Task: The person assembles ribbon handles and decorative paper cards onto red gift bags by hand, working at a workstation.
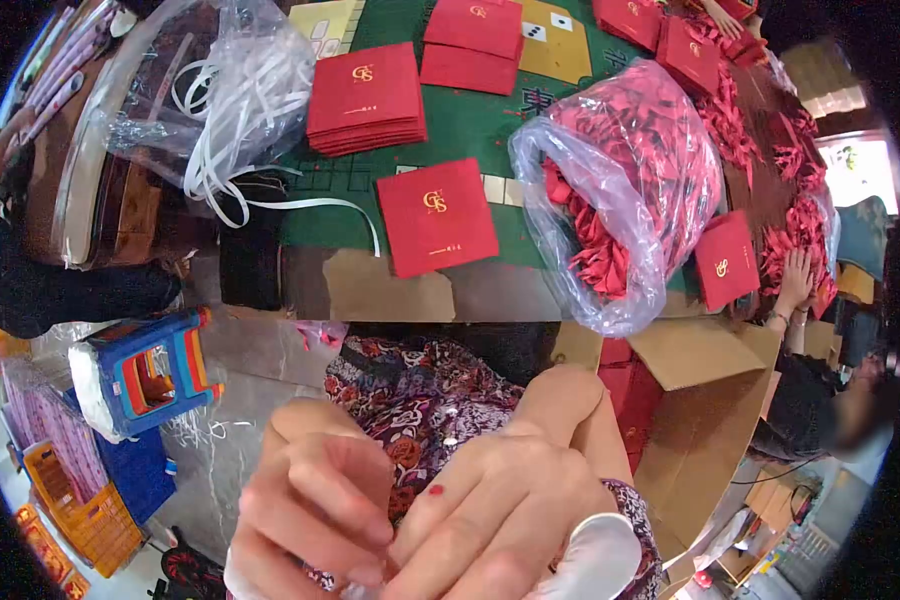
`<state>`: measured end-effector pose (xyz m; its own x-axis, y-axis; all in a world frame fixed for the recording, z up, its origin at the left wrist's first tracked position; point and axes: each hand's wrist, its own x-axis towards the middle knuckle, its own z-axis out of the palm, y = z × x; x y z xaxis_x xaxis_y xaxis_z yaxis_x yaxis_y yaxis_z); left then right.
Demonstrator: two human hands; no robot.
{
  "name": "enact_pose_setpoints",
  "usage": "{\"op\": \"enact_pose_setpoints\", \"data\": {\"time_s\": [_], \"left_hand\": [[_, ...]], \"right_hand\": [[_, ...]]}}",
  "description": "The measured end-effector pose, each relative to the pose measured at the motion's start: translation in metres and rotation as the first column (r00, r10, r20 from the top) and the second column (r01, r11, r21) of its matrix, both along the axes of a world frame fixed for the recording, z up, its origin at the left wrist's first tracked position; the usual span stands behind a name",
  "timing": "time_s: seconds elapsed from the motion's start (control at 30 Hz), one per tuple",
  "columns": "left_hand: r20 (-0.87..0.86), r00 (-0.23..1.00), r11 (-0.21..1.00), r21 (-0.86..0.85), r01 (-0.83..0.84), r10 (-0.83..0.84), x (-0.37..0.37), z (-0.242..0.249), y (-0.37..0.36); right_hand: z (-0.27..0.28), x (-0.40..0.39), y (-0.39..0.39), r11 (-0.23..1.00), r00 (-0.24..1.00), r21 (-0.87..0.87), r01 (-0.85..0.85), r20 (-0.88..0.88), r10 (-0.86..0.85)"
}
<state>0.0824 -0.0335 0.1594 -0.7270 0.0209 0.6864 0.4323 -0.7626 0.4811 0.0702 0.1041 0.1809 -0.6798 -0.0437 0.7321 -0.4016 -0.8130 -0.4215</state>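
Observation:
My left hand (315, 510) is raised close to the camera with its fingers curled inward. Beside it my right hand (500, 500) shows its back, a small red spot on it, with the fingers bent down. The fingertips of both hands come together at the bottom edge; what they pinch is hidden there. Smooth white material (595, 560) shows at the outer side of my right hand. Beyond them, on the table, lie a single red card-like packet (437, 217) with gold print, a stack of red packets (366, 100) and a clear bag of red ribbon pieces (635, 170).
A clear bag with white ribbon (240, 120) spills a strand over the table (320, 230). An open cardboard box (705, 420) with red packets inside stands at the right. Another person's hand (795, 280) rests on red pieces. A blue plastic stool (145, 375) is at left.

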Motion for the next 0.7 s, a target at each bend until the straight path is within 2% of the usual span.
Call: {"op": "enact_pose_setpoints", "data": {"time_s": [0.03, 0.07, 0.1, 0.13, 0.17, 0.2, 0.23, 0.27, 0.3, 0.37, 0.4, 0.43, 0.5, 0.57, 0.6, 0.63, 0.7], "left_hand": [[0.053, 0.998, 0.997, -0.075, 0.033, -0.029, -0.005, 0.008, 0.001], [-0.256, 0.955, 0.981, 0.157, -0.114, 0.152, -0.020, -0.005, 0.020], [-0.259, 0.953, 0.981, 0.151, -0.123, 0.160, -0.013, -0.006, 0.008], [-0.120, 0.990, 0.991, -0.095, -0.089, 0.078, 0.002, -0.007, -0.013], [0.039, 0.999, 0.946, -0.323, -0.019, 0.033, 0.001, 0.003, -0.017], [-0.141, 0.988, 0.985, -0.156, -0.079, 0.057, -0.009, -0.008, -0.002], [-0.166, 0.984, 0.988, -0.132, -0.085, 0.063, -0.013, -0.012, 0.002], [-0.072, 0.997, 0.972, -0.232, -0.045, 0.029, -0.005, -0.015, -0.008], [0.029, 1.000, 0.946, -0.324, 0.003, 0.007, -0.004, -0.010, -0.013], [-0.016, 1.000, 0.929, -0.369, 0.009, -0.016, -0.016, -0.013, -0.012], [-0.226, 0.974, 0.978, -0.206, -0.025, -0.023, -0.032, -0.015, 0.002], [-0.424, 0.906, 0.999, -0.037, -0.019, 0.002, -0.038, -0.016, 0.008], [-0.366, 0.930, 0.997, -0.072, -0.039, 0.010, -0.027, -0.014, 0.003], [-0.160, 0.986, 0.982, -0.187, 0.011, -0.042, -0.019, -0.010, 0.000], [-0.311, 0.950, 0.996, -0.081, -0.025, -0.002, -0.030, -0.014, 0.007], [-0.311, 0.950, 0.996, -0.084, -0.034, 0.006, -0.031, -0.016, 0.009], [-0.265, 0.956, 0.992, -0.034, 0.123, -0.127, -0.034, -0.019, 0.012]], "right_hand": [[0.001, -0.004, 0.008, 1.000, 1.000, -0.001, -0.008, -0.003, 0.008], [0.003, -0.014, 0.016, 0.980, 0.986, 0.116, -0.164, 0.015, 0.164], [0.003, -0.019, 0.021, 0.923, 0.949, 0.222, -0.315, 0.053, 0.312], [0.000, -0.012, 0.020, 0.937, 0.948, 0.160, -0.311, 0.121, 0.294], [-0.008, -0.008, 0.016, 0.933, 0.944, 0.157, -0.323, 0.116, 0.307], [-0.018, -0.004, 0.012, 0.959, 0.961, 0.090, -0.269, 0.085, 0.262], [-0.022, -0.001, 0.008, 0.977, 0.975, 0.019, -0.214, 0.057, 0.213], [-0.018, 0.005, 0.018, 0.965, 0.973, 0.159, -0.207, 0.139, 0.186], [-0.018, 0.006, 0.016, 0.962, 0.971, 0.156, -0.222, 0.129, 0.203], [-0.020, 0.010, 0.012, 0.987, 0.989, 0.087, -0.137, 0.062, 0.132], [-0.011, -0.011, 0.028, 0.927, 0.974, 0.328, -0.182, -0.070, 0.215], [-0.013, -0.017, 0.028, 0.928, 0.973, 0.322, -0.189, -0.063, 0.220], [-0.015, -0.024, 0.025, 0.947, 0.955, 0.267, -0.176, -0.186, 0.230], [-0.018, -0.024, 0.023, 0.953, 0.936, 0.244, -0.178, -0.258, 0.240], [-0.021, -0.014, 0.020, 0.984, 0.972, 0.162, -0.074, -0.211, 0.107], [-0.024, -0.003, 0.018, 0.996, 0.988, 0.085, 0.037, -0.151, -0.024], [-0.028, 0.001, 0.019, 0.996, 0.992, 0.085, 0.030, -0.122, -0.020]]}}
